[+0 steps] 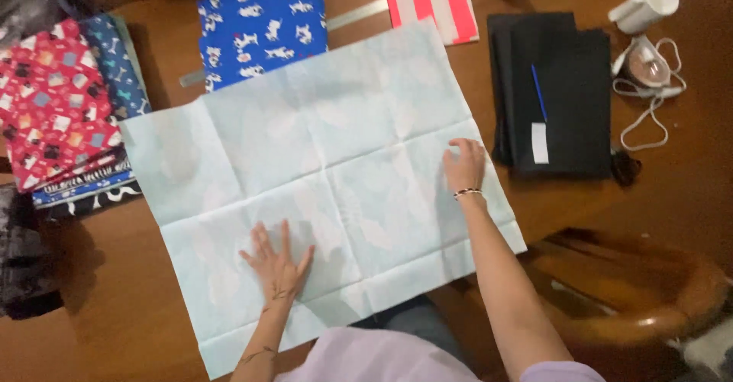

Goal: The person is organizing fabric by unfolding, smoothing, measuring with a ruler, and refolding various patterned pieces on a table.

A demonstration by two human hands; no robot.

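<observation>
On the pale blue fabric [321, 161], left hand [276, 264] spread flat — right hand [463, 167] pressing, fingers curled.

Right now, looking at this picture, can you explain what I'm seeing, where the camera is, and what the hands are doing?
There is one picture, from a camera worn on a person's head, looking down at a wooden table. No machine: just two bare hands. The left hand lies flat, fingers spread, on a creased pale blue cloth; the right hand presses the cloth near its right edge. Neither holds anything. Around it lie a stack of printed fabrics, a blue dog-print fabric, folded black fabric and a small iron.
</observation>
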